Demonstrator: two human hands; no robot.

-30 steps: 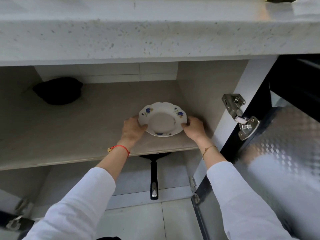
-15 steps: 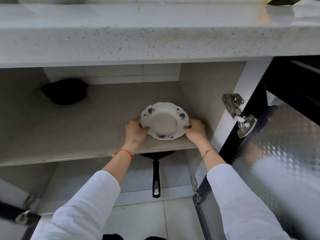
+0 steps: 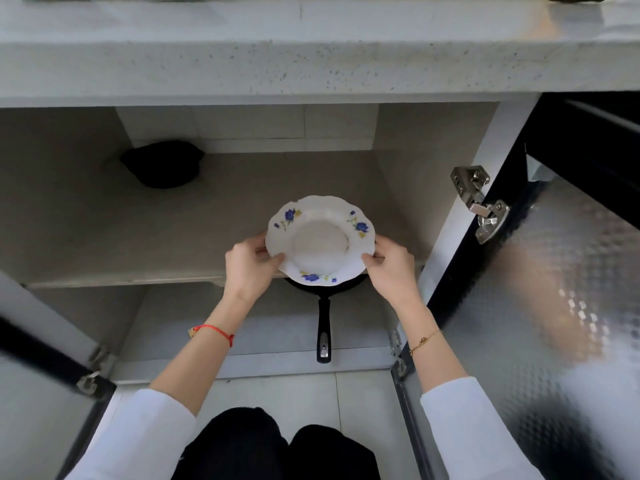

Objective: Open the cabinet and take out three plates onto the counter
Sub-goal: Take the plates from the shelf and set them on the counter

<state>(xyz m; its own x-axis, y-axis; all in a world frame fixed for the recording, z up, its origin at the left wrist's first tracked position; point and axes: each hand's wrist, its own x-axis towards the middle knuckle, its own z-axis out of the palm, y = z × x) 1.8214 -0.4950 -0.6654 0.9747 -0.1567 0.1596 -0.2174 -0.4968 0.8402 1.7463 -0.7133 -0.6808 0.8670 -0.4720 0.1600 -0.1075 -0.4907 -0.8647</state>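
A white plate (image 3: pixel 320 239) with blue flowers on its scalloped rim is held between both my hands at the front edge of the cabinet's upper shelf (image 3: pixel 138 237). My left hand (image 3: pixel 247 266) grips its left rim and my right hand (image 3: pixel 393 268) grips its right rim. The plate is lifted off the shelf and juts out past the shelf's front edge. The speckled stone counter (image 3: pixel 311 60) runs across the top of the view, above the open cabinet.
A black object (image 3: pixel 162 164) sits at the back left of the shelf. A black frying pan (image 3: pixel 323 323) lies on the lower level, handle toward me. The right door (image 3: pixel 554 306) stands open with its hinge (image 3: pixel 479 202); the left door (image 3: pixel 41 358) is open too.
Both hands have drawn the plate toward me, from resting on the shelf to out over its front edge. My head has moved back, bringing my knees into view.
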